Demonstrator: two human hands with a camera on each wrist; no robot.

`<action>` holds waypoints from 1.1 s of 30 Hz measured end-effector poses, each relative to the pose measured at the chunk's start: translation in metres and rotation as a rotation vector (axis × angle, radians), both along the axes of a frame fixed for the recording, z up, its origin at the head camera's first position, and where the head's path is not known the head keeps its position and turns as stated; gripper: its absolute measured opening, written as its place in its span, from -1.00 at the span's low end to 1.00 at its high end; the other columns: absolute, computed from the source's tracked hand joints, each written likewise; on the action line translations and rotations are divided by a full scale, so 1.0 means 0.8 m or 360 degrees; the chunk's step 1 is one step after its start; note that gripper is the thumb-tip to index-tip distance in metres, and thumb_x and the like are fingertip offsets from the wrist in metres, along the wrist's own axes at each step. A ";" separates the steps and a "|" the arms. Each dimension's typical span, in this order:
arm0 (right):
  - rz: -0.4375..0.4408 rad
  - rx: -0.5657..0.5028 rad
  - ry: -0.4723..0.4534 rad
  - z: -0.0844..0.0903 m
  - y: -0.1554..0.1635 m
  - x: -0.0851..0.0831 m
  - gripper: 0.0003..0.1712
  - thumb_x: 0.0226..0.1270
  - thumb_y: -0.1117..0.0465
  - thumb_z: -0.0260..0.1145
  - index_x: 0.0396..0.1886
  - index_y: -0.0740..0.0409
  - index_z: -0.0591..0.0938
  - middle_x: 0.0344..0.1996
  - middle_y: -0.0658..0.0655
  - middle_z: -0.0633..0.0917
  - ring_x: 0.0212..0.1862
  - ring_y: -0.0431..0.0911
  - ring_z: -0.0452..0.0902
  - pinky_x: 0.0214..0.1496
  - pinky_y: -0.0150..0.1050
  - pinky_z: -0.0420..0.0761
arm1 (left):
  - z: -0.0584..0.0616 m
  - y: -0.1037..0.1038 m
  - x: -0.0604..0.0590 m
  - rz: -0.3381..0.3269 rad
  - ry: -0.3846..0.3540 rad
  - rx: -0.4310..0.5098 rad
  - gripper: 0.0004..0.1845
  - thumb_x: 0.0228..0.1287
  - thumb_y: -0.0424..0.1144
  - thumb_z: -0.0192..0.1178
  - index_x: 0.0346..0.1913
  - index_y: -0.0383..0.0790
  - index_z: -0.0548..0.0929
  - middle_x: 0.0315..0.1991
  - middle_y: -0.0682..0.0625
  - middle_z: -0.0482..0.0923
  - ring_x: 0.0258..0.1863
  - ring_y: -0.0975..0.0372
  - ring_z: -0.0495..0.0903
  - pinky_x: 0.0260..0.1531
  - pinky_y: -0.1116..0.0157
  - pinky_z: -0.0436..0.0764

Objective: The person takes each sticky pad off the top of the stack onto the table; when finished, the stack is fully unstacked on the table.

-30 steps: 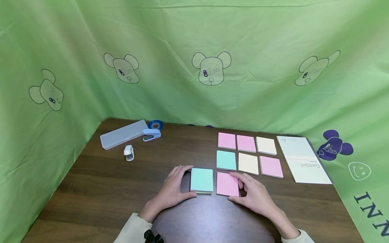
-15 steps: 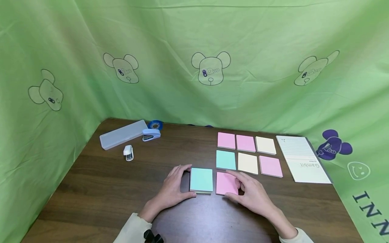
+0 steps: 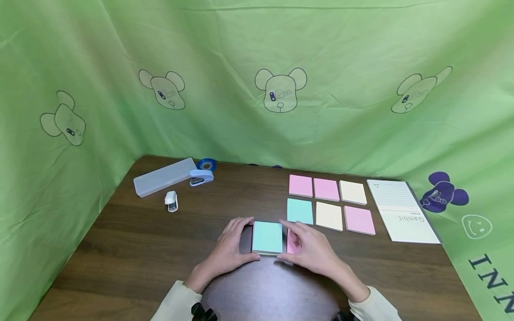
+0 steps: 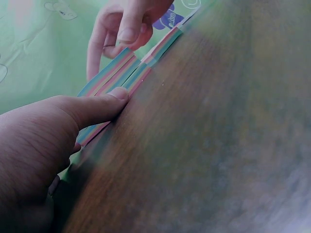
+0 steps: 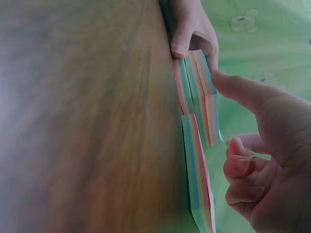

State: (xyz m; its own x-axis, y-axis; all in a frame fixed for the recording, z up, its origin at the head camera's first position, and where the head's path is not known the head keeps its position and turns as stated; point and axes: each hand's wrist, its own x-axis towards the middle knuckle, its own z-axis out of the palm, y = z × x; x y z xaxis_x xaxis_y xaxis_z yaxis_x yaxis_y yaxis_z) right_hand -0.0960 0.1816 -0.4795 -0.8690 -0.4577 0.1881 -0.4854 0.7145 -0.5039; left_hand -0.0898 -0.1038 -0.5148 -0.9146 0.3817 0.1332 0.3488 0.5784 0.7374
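Note:
A stack of sticky note pads [image 3: 267,237] with a teal top sits on the table in the head view; its striped layers show in the left wrist view. My left hand [image 3: 226,249] holds its left side, the thumb pressed against the near face and the index finger at the far corner. My right hand [image 3: 315,249] is spread at the stack's right side, over a pink sticky note pad [image 3: 292,248] that it partly hides. In the right wrist view, the right thumb is beside the stack's top edge, seemingly apart from it, and the other fingers hold nothing.
Behind lie more pads, including a teal pad [image 3: 299,211], a cream pad [image 3: 329,216] and a pink pad [image 3: 359,220]. A notepad [image 3: 403,211] lies far right. At the left are a pale case [image 3: 164,177], blue tape [image 3: 206,164], a blue stapler [image 3: 201,177] and a white stapler [image 3: 171,201].
My right hand has left the pink pad's right side and shifted left across it to the right side of the teal-topped stack. The left hand keeps its hold.

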 end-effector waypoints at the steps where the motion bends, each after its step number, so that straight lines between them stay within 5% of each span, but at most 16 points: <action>1: 0.0001 0.0021 -0.0003 0.000 -0.002 -0.002 0.07 0.03 -0.27 0.80 0.51 0.08 0.67 -0.34 -0.20 0.49 -0.34 -0.34 0.32 -0.29 -0.33 0.42 | 0.000 0.000 0.000 -0.0004 0.0002 -0.0003 0.09 0.14 -0.01 0.75 0.64 -0.25 0.38 0.48 -0.09 0.50 0.56 -0.03 0.36 0.50 -0.21 0.42; 12: 0.0087 0.0142 0.0001 -0.006 -0.015 -0.016 0.09 -0.02 -0.29 0.81 0.45 0.16 0.67 -0.33 -0.15 0.48 -0.37 -0.33 0.27 -0.37 -0.37 0.35 | 0.000 -0.001 -0.001 0.0012 0.0003 -0.0023 -0.01 0.11 0.00 0.76 0.55 -0.21 0.51 0.47 -0.13 0.49 0.54 -0.07 0.35 0.48 -0.25 0.41; 23: -0.0001 0.0026 -0.0017 -0.005 -0.007 -0.012 0.00 -0.08 -0.18 0.85 0.36 0.10 0.71 -0.28 -0.18 0.52 -0.31 -0.34 0.38 -0.26 -0.34 0.48 | 0.001 0.002 0.000 0.0028 -0.0051 -0.0028 -0.01 0.12 0.01 0.76 0.55 -0.17 0.50 0.48 -0.10 0.49 0.54 -0.06 0.35 0.48 -0.27 0.42; 33: -0.0046 -0.0113 0.0003 0.000 0.044 0.002 -0.03 -0.08 -0.08 0.87 0.38 0.02 0.69 -0.34 -0.20 0.49 -0.33 -0.34 0.37 -0.24 -0.36 0.43 | 0.000 0.001 0.001 0.0029 -0.0025 -0.0047 -0.03 0.14 0.00 0.75 0.55 -0.16 0.50 0.47 -0.10 0.49 0.53 -0.04 0.37 0.46 -0.25 0.43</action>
State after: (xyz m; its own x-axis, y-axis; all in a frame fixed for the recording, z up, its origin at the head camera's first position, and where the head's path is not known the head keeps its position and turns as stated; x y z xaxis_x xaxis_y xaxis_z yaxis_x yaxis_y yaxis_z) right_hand -0.0942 0.2169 -0.4799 -0.8813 -0.4178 0.2208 -0.4659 0.6906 -0.5532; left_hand -0.0892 -0.1028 -0.5149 -0.9234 0.3684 0.1076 0.3263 0.6062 0.7253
